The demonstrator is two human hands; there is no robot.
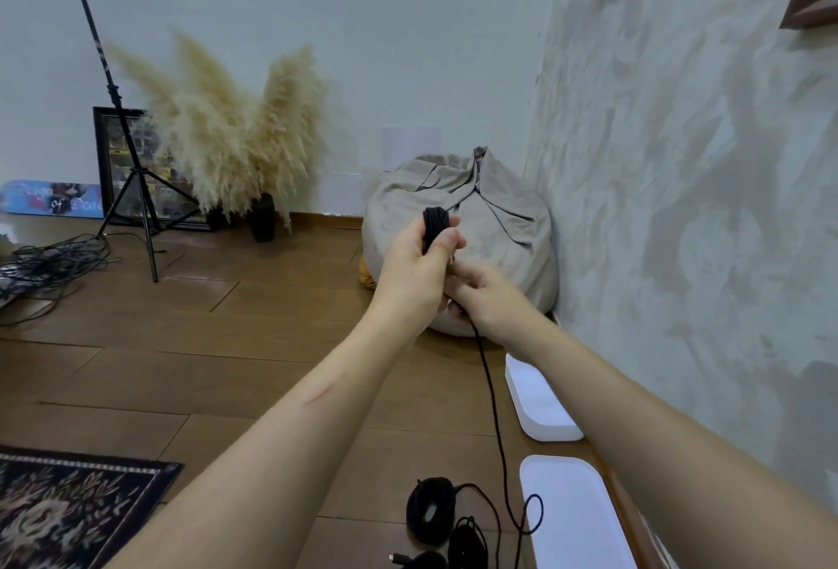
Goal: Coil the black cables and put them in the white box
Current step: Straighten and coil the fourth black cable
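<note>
Colour and pattern record.
Black cable point(436, 223); white box point(580, 532); beige bean bag point(489, 214); cream pampas grass point(226, 128); brown plank floor point(226, 341); dark rug point(68, 509) with pale floral pattern; black tripod point(114, 92); mottled pale wall point(680, 160).

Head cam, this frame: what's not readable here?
- Head view, right hand: fingertips sit behind the left hand; its hold on the cable strand is unclear.
- Head view, cable bundle: mostly covered by the left hand; loop count unknown.
- Head view, white box: cut by the bottom edge.
- Head view, floor coils: lowest ones cut by the bottom edge.
</note>
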